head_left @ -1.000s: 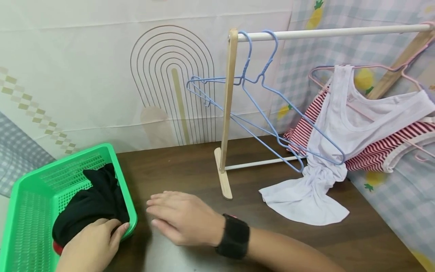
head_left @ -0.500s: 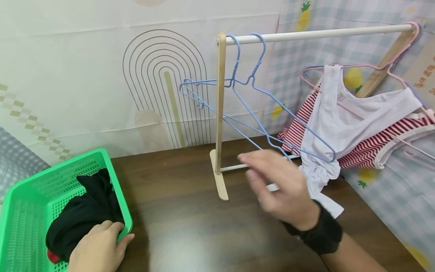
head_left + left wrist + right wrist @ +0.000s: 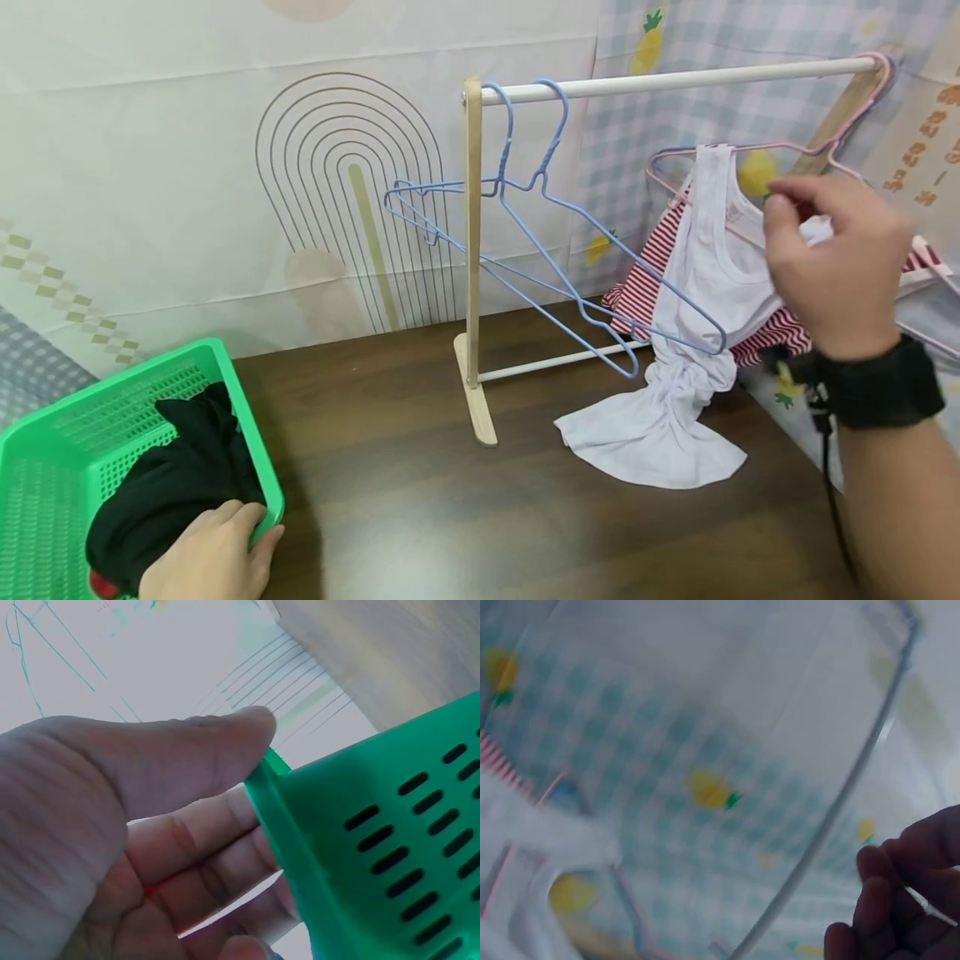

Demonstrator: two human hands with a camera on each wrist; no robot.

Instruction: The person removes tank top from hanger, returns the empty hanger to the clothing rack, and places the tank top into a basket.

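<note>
My left hand [image 3: 213, 550] grips the near right corner of the green plastic basket [image 3: 246, 421], thumb outside and fingers inside. In the left wrist view, its thumb [image 3: 202, 754] lies along the basket rim. A crumpled black garment [image 3: 180, 475] with a bit of red beneath is inside the basket. Raised at the right, my right hand [image 3: 840, 258] has loosely bent fingers and holds nothing visible. It overlaps a white tank top [image 3: 708, 217] on a pink hanger [image 3: 780, 147]. Behind the top hangs a red-and-white striped garment [image 3: 656, 267].
Two blue hangers [image 3: 551, 154] hang at the left end of the rack's white bar [image 3: 675, 82]. A wooden post [image 3: 472, 233] supports that end on the brown table [image 3: 390, 475]. The tank top's hem spreads on the tabletop. A black cable trails from the right wristband [image 3: 885, 383].
My right hand has swept from beside the basket to the right and up, in front of the tank top. My left hand stays on the basket corner; the view has shifted slightly right.
</note>
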